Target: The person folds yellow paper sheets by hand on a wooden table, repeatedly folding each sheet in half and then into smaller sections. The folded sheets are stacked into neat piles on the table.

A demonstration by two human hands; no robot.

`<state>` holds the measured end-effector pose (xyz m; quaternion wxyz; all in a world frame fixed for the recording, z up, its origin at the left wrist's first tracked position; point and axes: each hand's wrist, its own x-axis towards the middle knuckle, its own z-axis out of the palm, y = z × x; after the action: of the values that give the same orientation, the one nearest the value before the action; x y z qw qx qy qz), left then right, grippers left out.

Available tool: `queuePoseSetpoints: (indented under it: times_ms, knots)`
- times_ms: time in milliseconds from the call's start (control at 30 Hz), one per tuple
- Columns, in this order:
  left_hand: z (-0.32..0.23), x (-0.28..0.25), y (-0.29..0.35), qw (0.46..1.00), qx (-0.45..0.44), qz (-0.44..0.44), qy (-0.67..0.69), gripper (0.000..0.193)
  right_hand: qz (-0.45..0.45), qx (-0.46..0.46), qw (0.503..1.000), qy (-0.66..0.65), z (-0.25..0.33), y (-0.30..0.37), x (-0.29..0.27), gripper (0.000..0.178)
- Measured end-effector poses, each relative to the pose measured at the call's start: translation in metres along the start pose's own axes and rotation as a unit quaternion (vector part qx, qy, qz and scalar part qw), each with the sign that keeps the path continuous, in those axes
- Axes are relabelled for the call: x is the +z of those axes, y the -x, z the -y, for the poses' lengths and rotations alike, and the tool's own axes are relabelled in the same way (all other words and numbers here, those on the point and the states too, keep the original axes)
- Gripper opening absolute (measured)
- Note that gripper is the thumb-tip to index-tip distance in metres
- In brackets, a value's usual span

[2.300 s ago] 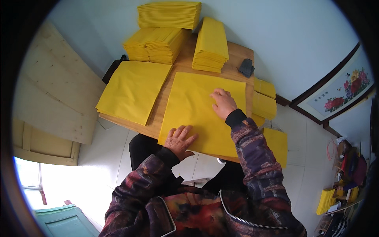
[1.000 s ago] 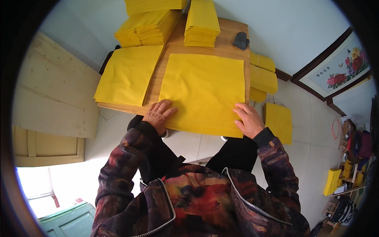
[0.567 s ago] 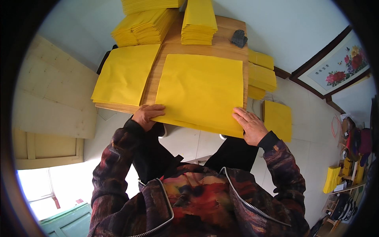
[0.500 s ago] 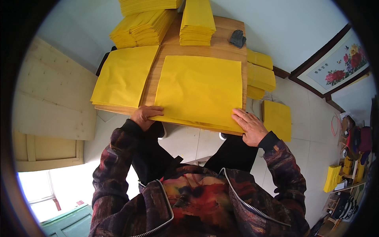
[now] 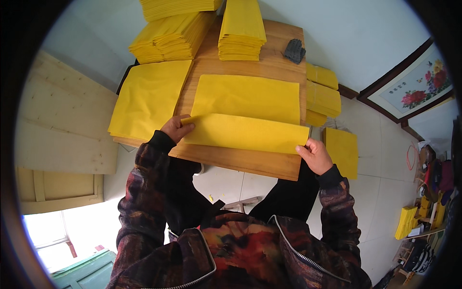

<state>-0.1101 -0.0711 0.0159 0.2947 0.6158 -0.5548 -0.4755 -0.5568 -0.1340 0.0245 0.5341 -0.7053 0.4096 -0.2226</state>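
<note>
Yellow sheets lay in a flat pile [image 5: 149, 98] at the left side of the wooden table [image 5: 231, 164], with folded stacks [image 5: 168, 36] at its far-left corner, presumably set back to keep finished-looking folds off the working side. Over the table's near-left part, the left hand [image 5: 177, 127] was nearly closed, pinching one end of a partly folded sheet [image 5: 248, 132]. That sheet spanned the table's middle, between both hands; whether its flap pressed flat could not be made out. A narrow folded stack [image 5: 240, 33] stood at the table's far edge and a dark grey lump [image 5: 294, 51] at its far-right corner. Just off the table's right edge, the right hand [image 5: 315, 156] gripped the flap's other end, thumb in front; this two-ended hold likely kept the fold taut and straight. Yellow bundles [image 5: 323, 98] sat beyond that edge.
</note>
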Motion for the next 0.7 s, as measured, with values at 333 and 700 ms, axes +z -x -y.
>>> queuePoseSetpoints:
  times_ms: [333, 700]
  knots:
    - [0.009, 0.011, -0.024, 0.983, 0.002, -0.125, -0.132, 0.027, -0.179, 0.044, 0.983, 0.005, -0.007, -0.026, 0.017, 0.031]
    - [0.027, 0.021, -0.030, 0.960, 0.027, -0.224, -0.165, 0.031, -0.266, 0.095, 0.955, 0.090, -0.015, -0.034, 0.028, 0.021]
